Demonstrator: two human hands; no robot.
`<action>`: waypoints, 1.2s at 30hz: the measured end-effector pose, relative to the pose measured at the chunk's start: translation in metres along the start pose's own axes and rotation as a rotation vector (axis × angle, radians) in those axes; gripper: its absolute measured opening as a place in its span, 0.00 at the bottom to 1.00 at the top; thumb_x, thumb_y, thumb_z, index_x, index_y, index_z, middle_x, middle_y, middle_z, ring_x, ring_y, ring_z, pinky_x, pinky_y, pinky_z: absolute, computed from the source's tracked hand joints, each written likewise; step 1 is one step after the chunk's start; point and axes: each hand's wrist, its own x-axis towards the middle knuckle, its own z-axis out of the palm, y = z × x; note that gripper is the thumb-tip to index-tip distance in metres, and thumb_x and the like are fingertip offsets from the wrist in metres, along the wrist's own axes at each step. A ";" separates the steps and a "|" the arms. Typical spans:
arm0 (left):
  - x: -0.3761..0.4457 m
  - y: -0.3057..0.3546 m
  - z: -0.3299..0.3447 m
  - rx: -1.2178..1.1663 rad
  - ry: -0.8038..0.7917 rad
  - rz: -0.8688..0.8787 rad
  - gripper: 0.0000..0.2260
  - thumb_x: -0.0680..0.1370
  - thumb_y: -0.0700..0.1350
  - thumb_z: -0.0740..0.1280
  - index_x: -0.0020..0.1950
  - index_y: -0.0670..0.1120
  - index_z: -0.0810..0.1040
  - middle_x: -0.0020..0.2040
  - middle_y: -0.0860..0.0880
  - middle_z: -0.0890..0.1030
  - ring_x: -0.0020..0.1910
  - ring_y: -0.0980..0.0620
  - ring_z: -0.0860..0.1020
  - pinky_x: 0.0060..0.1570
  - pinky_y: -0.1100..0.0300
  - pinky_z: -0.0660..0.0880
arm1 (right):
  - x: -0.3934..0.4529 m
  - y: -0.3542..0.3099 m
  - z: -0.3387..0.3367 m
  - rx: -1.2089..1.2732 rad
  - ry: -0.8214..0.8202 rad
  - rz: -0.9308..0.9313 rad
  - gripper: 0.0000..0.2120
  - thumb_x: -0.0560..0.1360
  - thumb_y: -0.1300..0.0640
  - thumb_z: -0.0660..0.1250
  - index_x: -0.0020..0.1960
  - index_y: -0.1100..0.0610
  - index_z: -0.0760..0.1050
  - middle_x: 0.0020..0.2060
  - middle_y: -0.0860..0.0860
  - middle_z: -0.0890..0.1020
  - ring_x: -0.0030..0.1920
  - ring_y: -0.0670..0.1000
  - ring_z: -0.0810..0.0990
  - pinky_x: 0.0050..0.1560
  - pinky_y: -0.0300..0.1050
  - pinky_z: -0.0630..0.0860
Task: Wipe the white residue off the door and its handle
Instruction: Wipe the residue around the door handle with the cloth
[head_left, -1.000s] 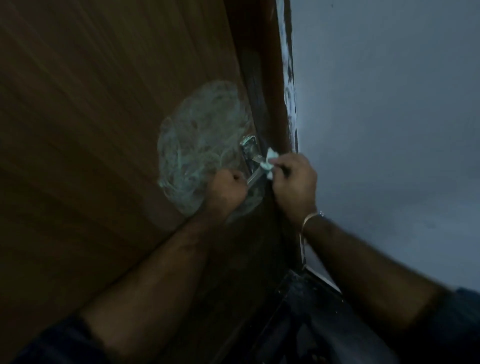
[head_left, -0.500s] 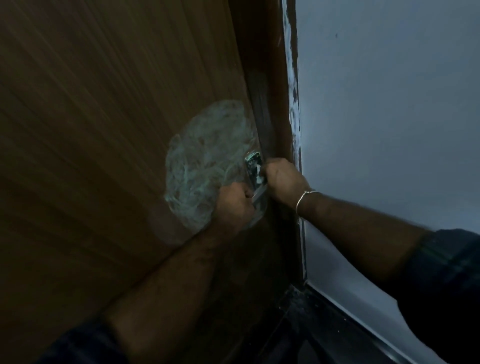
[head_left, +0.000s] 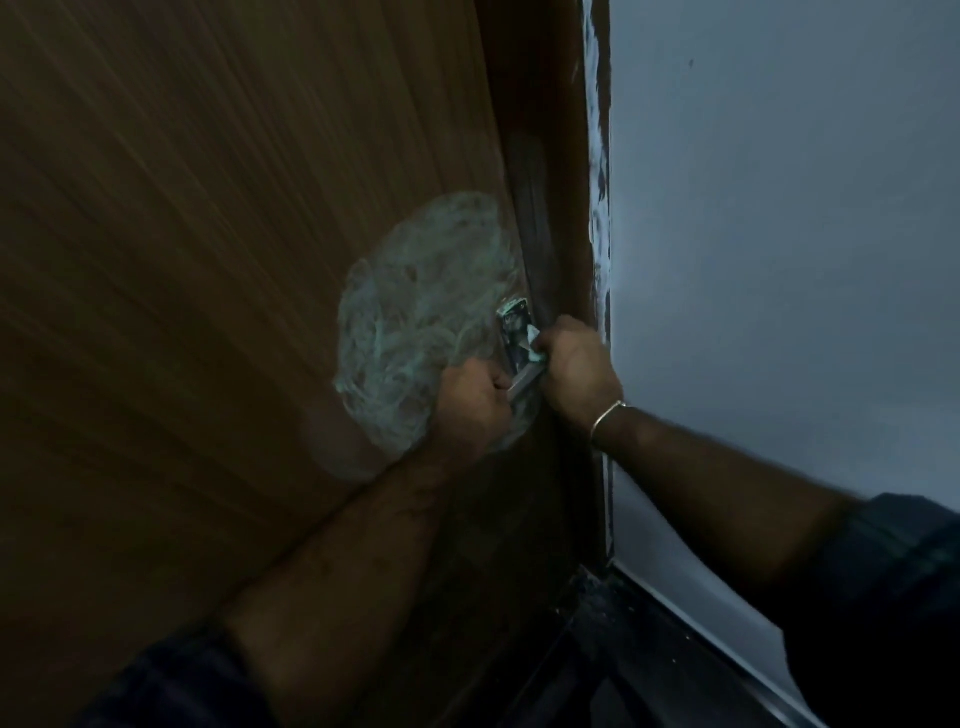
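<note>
While the left hand (head_left: 470, 402) clenches around the lower end of the handle (head_left: 522, 382), the right hand (head_left: 574, 364) pinches a small white cloth (head_left: 532, 340) against the handle's plate (head_left: 513, 332), so both grips sit on the same fitting, right one nearer the plate and the door edge. Handle lever's long axis runs diagonally, down-left from the plate toward the left fist; the plate itself stands roughly along the door edge. Main residue patch (head_left: 421, 332) lies on the door (head_left: 208, 260) face, up and to the left of both hands, touching the plate and partly hidden behind the left fist. For the cloth to reach it, the likely move is leftward across the plate. Room is tight to the right: the frame (head_left: 566, 208) and grey wall (head_left: 779, 260) are just beside the right knuckles. Open door face to the left gives free sweep. More white streaks run up the frame edge (head_left: 597, 156). A thin bangle (head_left: 608, 415) sits on the right wrist.
</note>
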 end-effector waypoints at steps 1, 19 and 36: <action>0.001 0.000 -0.001 -0.006 -0.012 -0.012 0.09 0.76 0.37 0.66 0.52 0.43 0.84 0.51 0.47 0.85 0.50 0.50 0.82 0.51 0.61 0.77 | -0.008 -0.002 0.006 0.009 0.022 -0.002 0.09 0.74 0.64 0.68 0.53 0.61 0.81 0.51 0.56 0.78 0.49 0.55 0.78 0.51 0.42 0.74; 0.003 -0.005 -0.002 -0.230 -0.081 -0.196 0.12 0.74 0.34 0.60 0.48 0.50 0.77 0.49 0.49 0.80 0.46 0.53 0.78 0.45 0.58 0.76 | -0.032 0.004 0.014 0.646 0.290 0.445 0.09 0.73 0.66 0.69 0.52 0.59 0.83 0.49 0.54 0.82 0.50 0.50 0.80 0.54 0.30 0.74; -0.003 -0.004 -0.002 -0.010 -0.066 -0.098 0.08 0.79 0.45 0.63 0.49 0.43 0.81 0.46 0.44 0.83 0.41 0.49 0.80 0.36 0.58 0.74 | 0.000 -0.024 -0.008 0.722 0.280 0.534 0.10 0.74 0.66 0.69 0.55 0.60 0.82 0.51 0.52 0.84 0.44 0.43 0.78 0.35 0.15 0.66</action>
